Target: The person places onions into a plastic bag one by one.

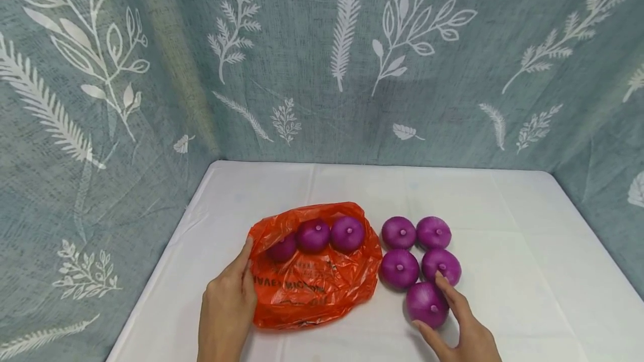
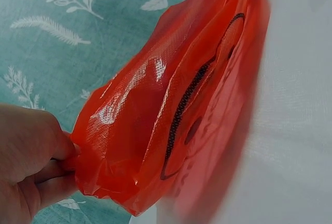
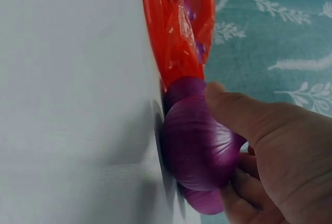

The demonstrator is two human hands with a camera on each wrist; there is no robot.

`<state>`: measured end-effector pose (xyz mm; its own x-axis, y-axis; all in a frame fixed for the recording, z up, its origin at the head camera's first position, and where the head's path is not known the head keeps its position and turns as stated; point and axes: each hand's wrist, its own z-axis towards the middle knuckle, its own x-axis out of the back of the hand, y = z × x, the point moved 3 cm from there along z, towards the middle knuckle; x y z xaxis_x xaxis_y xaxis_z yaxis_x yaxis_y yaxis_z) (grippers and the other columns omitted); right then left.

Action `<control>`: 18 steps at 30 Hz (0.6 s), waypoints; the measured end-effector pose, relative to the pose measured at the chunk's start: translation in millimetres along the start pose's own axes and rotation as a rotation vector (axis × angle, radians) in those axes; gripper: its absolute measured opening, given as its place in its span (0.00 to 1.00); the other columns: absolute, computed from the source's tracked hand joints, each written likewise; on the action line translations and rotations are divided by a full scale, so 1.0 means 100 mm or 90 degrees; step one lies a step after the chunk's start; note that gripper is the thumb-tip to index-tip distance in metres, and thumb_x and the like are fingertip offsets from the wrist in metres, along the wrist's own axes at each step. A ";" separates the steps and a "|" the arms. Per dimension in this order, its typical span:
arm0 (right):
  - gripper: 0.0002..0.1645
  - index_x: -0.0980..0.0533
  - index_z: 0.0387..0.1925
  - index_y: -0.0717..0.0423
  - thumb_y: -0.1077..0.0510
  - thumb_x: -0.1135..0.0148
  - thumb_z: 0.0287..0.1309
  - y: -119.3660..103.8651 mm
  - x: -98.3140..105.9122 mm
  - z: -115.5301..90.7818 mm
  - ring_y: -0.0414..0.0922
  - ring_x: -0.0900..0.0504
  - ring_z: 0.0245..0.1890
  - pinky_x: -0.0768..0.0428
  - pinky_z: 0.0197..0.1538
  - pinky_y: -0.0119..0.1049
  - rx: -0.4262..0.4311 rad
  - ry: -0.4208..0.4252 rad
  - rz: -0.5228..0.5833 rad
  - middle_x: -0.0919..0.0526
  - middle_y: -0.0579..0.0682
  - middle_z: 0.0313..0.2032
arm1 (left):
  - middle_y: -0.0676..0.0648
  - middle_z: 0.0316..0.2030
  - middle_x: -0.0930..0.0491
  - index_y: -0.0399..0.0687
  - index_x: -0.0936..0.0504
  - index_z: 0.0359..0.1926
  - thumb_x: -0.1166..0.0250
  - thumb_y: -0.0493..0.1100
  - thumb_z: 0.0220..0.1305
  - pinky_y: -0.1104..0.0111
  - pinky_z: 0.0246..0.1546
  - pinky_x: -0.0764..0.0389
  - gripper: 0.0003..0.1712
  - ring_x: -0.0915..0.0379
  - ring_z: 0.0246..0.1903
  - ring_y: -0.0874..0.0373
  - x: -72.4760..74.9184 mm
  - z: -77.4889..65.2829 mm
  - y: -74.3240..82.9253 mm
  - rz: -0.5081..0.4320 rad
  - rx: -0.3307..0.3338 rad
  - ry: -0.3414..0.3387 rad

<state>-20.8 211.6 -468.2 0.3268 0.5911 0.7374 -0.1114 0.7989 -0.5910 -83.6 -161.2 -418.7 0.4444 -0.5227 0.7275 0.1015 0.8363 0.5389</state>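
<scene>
1. From my end, I use the red bag (image 1: 316, 279) as landmark. It lies on the white worktop (image 1: 523, 272), black lettering (image 1: 289, 285) across its film.
2. Left hand (image 1: 228, 298) is at the bag's left edge. Its fingers (image 2: 63, 143) are grasping the bag's rim, and I see the film gathered there on the left wrist feed.
3. Inside the bag, toward its back, I count three purple onions in a row: left onion (image 1: 282, 248), middle onion (image 1: 313, 236), right onion (image 1: 347, 233). The left one is partly hidden by the film and sits darkest under the raised back rim.
4. Right of the bag I have five more purple onions. Four form a two-by-two block: inner back onion (image 1: 398, 232) and inner front onion (image 1: 399, 268) just beside the bag, outer back onion (image 1: 434, 232) and outer front onion (image 1: 441, 266) farther from it.
5. The fifth, the gripped onion (image 1: 425, 301), is to the bag's right and in front of that block.
6. Right hand (image 1: 464, 328) is right of the bag, on the gripped onion. I read thumb on one side, other fingers on the opposite side. Can't tell if that onion is off the worktop.
7. Behind the bag and to both sides hangs a blue-green cloth (image 1: 312, 127) with white leaf patterns.
</scene>
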 end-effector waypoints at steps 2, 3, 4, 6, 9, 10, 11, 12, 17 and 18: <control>0.58 0.30 0.75 0.43 0.50 0.10 0.43 0.01 -0.01 -0.01 0.49 0.16 0.61 0.40 0.60 0.09 0.003 0.006 -0.001 0.21 0.44 0.70 | 0.30 0.55 0.15 0.38 0.23 0.71 0.34 0.25 0.67 0.45 0.43 0.12 0.31 0.12 0.46 0.34 0.00 0.00 0.00 0.003 0.004 -0.003; 0.58 0.30 0.75 0.43 0.51 0.10 0.42 0.01 -0.01 -0.01 0.46 0.17 0.62 0.39 0.61 0.09 0.005 0.009 -0.002 0.21 0.44 0.70 | 0.30 0.55 0.15 0.38 0.23 0.71 0.34 0.25 0.68 0.44 0.43 0.12 0.31 0.13 0.46 0.34 0.00 0.00 0.00 0.006 0.006 -0.004; 0.58 0.30 0.74 0.44 0.51 0.10 0.41 0.02 -0.02 -0.02 0.43 0.19 0.62 0.39 0.61 0.09 0.006 0.012 -0.004 0.21 0.44 0.70 | 0.30 0.55 0.15 0.38 0.23 0.71 0.34 0.25 0.68 0.44 0.44 0.13 0.31 0.13 0.46 0.34 0.01 0.00 0.00 0.008 0.009 -0.005; 0.58 0.29 0.74 0.44 0.52 0.09 0.40 0.03 -0.04 -0.03 0.35 0.24 0.63 0.39 0.61 0.09 0.009 0.017 -0.007 0.20 0.44 0.70 | 0.29 0.54 0.15 0.37 0.23 0.71 0.34 0.25 0.68 0.44 0.44 0.13 0.31 0.13 0.47 0.33 0.01 0.00 0.00 0.011 0.011 -0.005; 0.58 0.28 0.73 0.45 0.54 0.09 0.39 0.04 -0.07 -0.05 0.24 0.32 0.64 0.39 0.61 0.09 0.014 0.021 -0.006 0.20 0.45 0.69 | 0.29 0.54 0.15 0.37 0.23 0.71 0.34 0.25 0.68 0.43 0.45 0.13 0.31 0.13 0.47 0.33 0.01 -0.01 -0.01 0.010 0.010 -0.005; 0.58 0.28 0.73 0.46 0.55 0.09 0.38 0.04 -0.07 -0.06 0.22 0.33 0.64 0.39 0.61 0.09 0.015 0.023 -0.004 0.20 0.45 0.69 | 0.29 0.54 0.15 0.36 0.23 0.71 0.34 0.25 0.68 0.43 0.45 0.13 0.30 0.13 0.47 0.34 0.01 -0.01 -0.01 0.009 0.010 -0.006; 0.58 0.28 0.73 0.46 0.55 0.09 0.38 0.05 -0.08 -0.06 0.21 0.34 0.64 0.39 0.61 0.09 0.016 0.025 -0.003 0.20 0.45 0.70 | 0.29 0.54 0.15 0.36 0.23 0.71 0.34 0.25 0.68 0.43 0.45 0.13 0.30 0.13 0.47 0.34 0.01 -0.01 -0.01 0.008 0.010 -0.006; 0.58 0.28 0.72 0.46 0.56 0.08 0.38 0.05 -0.09 -0.07 0.20 0.35 0.64 0.39 0.61 0.09 0.017 0.026 -0.002 0.20 0.45 0.70 | 0.29 0.55 0.15 0.36 0.23 0.71 0.34 0.25 0.68 0.43 0.45 0.13 0.30 0.13 0.48 0.34 0.01 -0.01 -0.01 0.007 0.011 -0.007; 0.57 0.28 0.72 0.45 0.56 0.09 0.38 0.05 -0.10 -0.08 0.23 0.32 0.64 0.40 0.61 0.10 0.010 0.021 0.001 0.20 0.44 0.69 | 0.30 0.55 0.16 0.37 0.23 0.71 0.34 0.25 0.68 0.44 0.46 0.14 0.31 0.14 0.49 0.34 0.02 -0.01 -0.01 0.006 0.017 -0.009; 0.57 0.28 0.72 0.44 0.56 0.09 0.39 0.05 -0.10 -0.08 0.24 0.31 0.64 0.40 0.61 0.10 0.007 0.017 0.007 0.20 0.43 0.69 | 0.30 0.56 0.16 0.37 0.23 0.71 0.34 0.26 0.68 0.44 0.46 0.14 0.31 0.14 0.49 0.34 0.02 -0.01 -0.01 0.006 0.016 -0.008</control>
<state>-16.7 209.2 -481.2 0.3499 0.5966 0.7222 -0.1252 0.7938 -0.5951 -82.1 -163.2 -418.5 0.4337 -0.5171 0.7379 0.0747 0.8367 0.5425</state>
